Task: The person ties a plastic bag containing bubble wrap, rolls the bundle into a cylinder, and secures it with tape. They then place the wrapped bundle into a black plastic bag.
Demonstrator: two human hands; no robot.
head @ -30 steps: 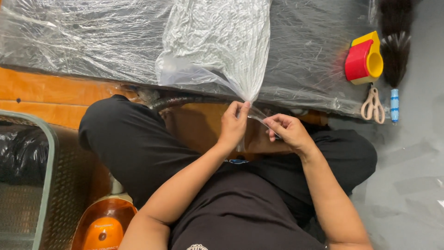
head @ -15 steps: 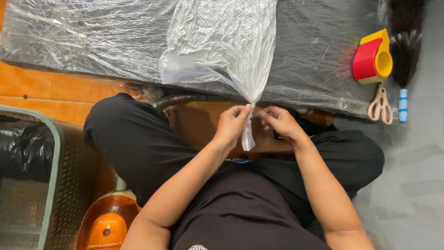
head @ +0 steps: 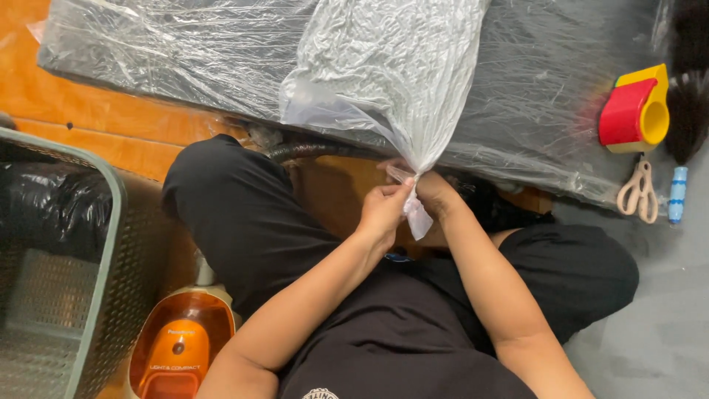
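Note:
A crinkled clear plastic bag [head: 384, 74] lies over a large dark slab wrapped in plastic film [head: 185, 52]. The bag narrows to a twisted neck right in front of me. My left hand [head: 384, 210] pinches that neck, fingers closed on it, and a short loose tail [head: 418, 216] hangs below. My right hand [head: 436, 193] is pressed against the neck from the other side, partly hidden behind the plastic. I sit cross-legged in black clothes.
A red and yellow tape dispenser [head: 635, 111], scissors [head: 639, 192] and a small blue tube [head: 676, 193] lie at the right. A green mesh basket [head: 66, 281] with a black bag stands at the left. An orange vacuum cleaner [head: 177, 347] sits beside my knee.
Both hands have closed in on the bag's neck. The right hand moved left from holding a strip apart to pressing against the twisted neck. The tail now hangs below.

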